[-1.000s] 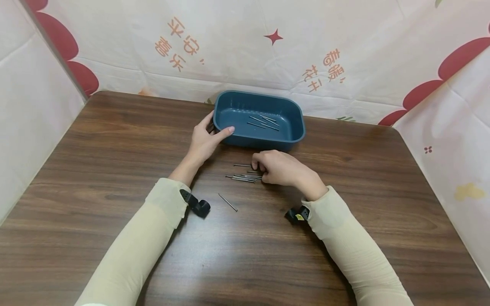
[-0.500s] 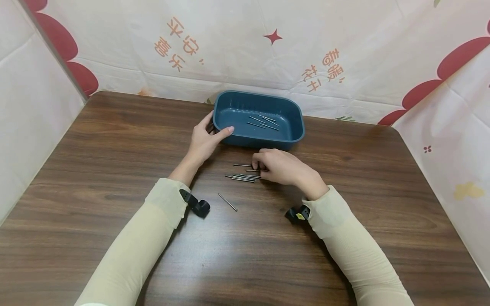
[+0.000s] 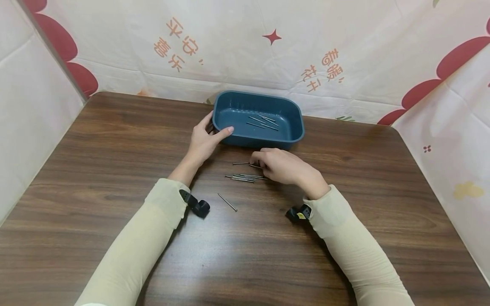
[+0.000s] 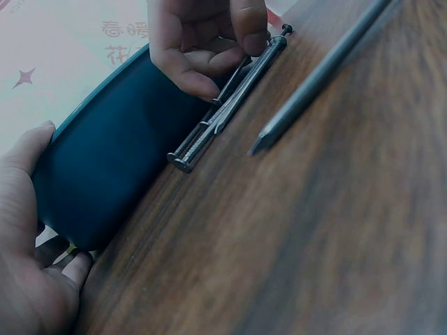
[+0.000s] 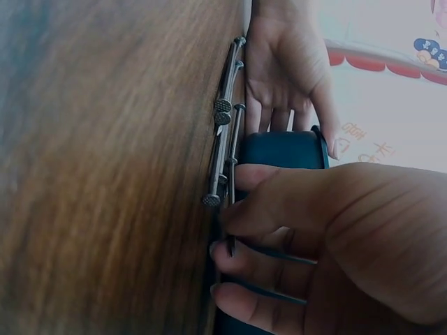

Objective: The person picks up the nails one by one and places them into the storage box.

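Note:
My left hand [image 3: 203, 140] grips the left end of a blue plastic bin [image 3: 256, 140], thumb over the rim and fingers around the outside wall. Inside the bin lie several nails [image 3: 263, 123]. In front of it, my right hand [image 3: 285, 166] pinches a steel nail [image 3: 256, 166] between thumb and fingers, low over the table; the fingers hide its pointed end. Just beyond, another nail [image 3: 240, 163] runs under the right fingertips. A small bunch of nails [image 3: 244, 178] lies side by side nearer to me. One separate nail [image 3: 227, 202] rests diagonally closer still.
The brown wood-grain table [image 3: 115, 178] extends to both sides of the arms. Behind the bin hangs a pale printed curtain [image 3: 237, 51], close to the table's far edge. Black wrist cameras [image 3: 200, 208] jut inward from both sleeves.
My right hand has moved slightly away from the bunch toward the bin, drawing one nail along and tilting it. The nail beyond has shifted a little. My left hand and the bin stay put.

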Demonstrator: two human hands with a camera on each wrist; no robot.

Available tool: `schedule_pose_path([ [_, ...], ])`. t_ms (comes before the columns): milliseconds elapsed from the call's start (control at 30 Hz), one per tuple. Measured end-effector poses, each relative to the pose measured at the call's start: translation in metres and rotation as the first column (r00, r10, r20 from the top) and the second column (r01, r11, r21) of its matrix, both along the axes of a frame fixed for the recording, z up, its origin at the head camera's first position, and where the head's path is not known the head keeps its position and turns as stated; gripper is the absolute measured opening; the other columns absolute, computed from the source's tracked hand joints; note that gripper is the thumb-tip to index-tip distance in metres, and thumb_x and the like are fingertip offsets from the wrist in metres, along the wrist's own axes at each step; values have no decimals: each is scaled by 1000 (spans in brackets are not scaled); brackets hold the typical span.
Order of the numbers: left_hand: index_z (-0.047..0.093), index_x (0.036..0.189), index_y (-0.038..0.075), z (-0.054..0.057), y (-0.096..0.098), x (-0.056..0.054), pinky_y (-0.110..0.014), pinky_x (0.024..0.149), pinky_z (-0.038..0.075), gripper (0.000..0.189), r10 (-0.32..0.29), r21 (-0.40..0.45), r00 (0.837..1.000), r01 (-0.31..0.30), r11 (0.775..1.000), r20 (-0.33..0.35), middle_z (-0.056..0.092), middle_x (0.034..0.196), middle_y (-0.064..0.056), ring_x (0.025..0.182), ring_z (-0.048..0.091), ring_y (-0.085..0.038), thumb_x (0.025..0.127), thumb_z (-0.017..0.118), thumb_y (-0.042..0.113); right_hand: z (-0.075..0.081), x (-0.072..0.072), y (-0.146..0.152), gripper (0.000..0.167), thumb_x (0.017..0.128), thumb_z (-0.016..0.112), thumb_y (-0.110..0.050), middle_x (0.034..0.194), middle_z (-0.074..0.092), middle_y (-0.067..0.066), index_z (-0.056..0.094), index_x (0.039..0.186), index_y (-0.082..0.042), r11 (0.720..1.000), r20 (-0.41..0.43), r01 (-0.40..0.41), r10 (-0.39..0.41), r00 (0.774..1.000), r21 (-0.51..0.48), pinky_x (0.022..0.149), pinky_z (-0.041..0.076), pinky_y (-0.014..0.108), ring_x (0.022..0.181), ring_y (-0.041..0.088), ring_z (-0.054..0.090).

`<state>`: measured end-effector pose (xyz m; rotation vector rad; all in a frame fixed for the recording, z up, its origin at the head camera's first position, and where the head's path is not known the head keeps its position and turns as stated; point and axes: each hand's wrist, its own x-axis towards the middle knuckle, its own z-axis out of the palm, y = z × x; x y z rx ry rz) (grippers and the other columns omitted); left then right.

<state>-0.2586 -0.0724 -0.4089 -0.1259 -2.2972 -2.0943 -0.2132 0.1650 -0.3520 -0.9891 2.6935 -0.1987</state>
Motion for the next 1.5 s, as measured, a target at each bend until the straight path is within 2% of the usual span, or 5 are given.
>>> schedule_pose_path([
  [233, 35, 158, 15, -1, -1, -1, -41, 123, 36, 81, 1, -12, 1000, -1, 1000, -5, 41, 161, -10, 148, 42, -25, 90, 76, 32, 2, 0, 0, 37, 93, 62, 2, 94, 60, 4, 64, 126, -16, 1000, 1, 7, -7, 1000, 4, 70, 48, 32, 80, 18, 54],
  [767, 36, 158, 15, 2, -4, -2, -39, 122, 37, 81, 7, -15, 1000, -7, 1000, 2, 41, 161, -9, 148, 42, -25, 90, 76, 35, 6, 0, -3, 30, 91, 65, 2, 96, 62, 2, 66, 115, -17, 1000, -8, 12, -12, 1000, -15, 72, 49, 32, 83, 16, 56],
  [1100, 34, 159, 17, 2, -6, 0, -40, 122, 37, 81, 3, 3, 1000, -3, 1000, 8, 41, 161, -10, 148, 42, -25, 91, 76, 30, 8, -1, -5, 31, 92, 61, 4, 92, 64, 1, 69, 114, -16, 998, 47, -14, 17, 999, -65, 71, 48, 31, 81, 14, 55],
  [1367, 31, 159, 6, 24, -1, 14, -44, 122, 35, 80, -21, 28, 1000, 21, 999, 22, 37, 162, -18, 150, 38, -33, 92, 73, 22, 20, -9, 6, 26, 94, 61, 1, 102, 70, 6, 65, 116, -10, 988, 76, -17, 29, 997, -152, 80, 54, 35, 91, 17, 63],
  [1500, 31, 158, 5, 27, 0, 17, -46, 121, 36, 81, -26, 24, 1000, 25, 999, 9, 36, 162, -19, 149, 38, -36, 92, 73, 25, 30, -17, 10, 25, 95, 61, 0, 104, 70, 9, 64, 118, -7, 982, 85, -8, 25, 996, -191, 82, 55, 37, 94, 18, 64],
])
